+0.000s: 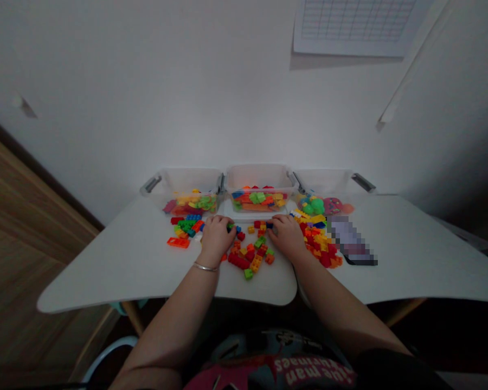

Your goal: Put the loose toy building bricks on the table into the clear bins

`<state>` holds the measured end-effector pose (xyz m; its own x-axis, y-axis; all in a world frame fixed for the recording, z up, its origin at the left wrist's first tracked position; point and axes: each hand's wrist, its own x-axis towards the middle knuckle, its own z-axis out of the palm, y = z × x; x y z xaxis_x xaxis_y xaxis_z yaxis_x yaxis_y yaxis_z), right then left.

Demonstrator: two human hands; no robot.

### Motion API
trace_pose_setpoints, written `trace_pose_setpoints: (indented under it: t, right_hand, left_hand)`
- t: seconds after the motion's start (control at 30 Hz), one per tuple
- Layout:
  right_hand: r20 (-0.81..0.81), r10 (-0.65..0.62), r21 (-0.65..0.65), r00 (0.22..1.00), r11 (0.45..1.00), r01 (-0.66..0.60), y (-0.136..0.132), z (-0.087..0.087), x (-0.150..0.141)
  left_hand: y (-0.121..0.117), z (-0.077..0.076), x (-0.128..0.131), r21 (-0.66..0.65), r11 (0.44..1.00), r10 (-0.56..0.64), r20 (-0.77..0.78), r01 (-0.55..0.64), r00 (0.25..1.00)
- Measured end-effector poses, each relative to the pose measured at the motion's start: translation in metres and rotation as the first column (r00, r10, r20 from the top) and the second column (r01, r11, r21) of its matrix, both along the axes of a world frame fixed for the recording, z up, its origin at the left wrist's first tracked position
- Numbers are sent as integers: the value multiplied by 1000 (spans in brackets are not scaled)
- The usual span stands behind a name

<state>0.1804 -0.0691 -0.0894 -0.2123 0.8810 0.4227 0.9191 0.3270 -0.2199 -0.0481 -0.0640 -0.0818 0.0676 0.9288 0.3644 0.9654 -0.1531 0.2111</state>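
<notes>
Fingers [223, 221] are resting bent on both hands: those of the left hand [215, 234] are sitting against a small green block [230, 227], those of the right hand [288, 235] against a dark blue block [269, 225]; whether either is gripping, I cannot tell. Both blocks are lying toward the far edge of the left tabletop [117, 254], near its right side. They are looking like light, stiff, slightly slick plastic, hardly fragile, probably best taken by two opposite sides, below the studs.

Between the wrists, a loose cluster of blocks [250, 254] is spreading, too crowded for counting; one lime block [248, 274] is lying closest to the near edge. Out left, one flat orange piece [178, 243] is lying beside a smaller group [187, 225]. A bigger heap [323, 244] is lying by the left edge of the right tabletop [406, 244], with one phone [352, 241] beside it. Three clear bins [260, 174] are standing along the far edges, all holding toys. One sheet of paper [353, 46] is hanging above.
</notes>
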Motion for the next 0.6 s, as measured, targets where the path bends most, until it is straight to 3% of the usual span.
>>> trace_pose_setpoints:
  t: [0.43,0.6]
  right_hand:
    - [52,-95,-8,994,995,95,-1,-1,-3]
    - [68,-64,-26,996,997,66,-1,-2,-3]
  left_hand:
    - [0,1,0,-12,1000,-5,-2,5,1000]
    - [1,0,-1,-13,1000,-8,-16,7,1000]
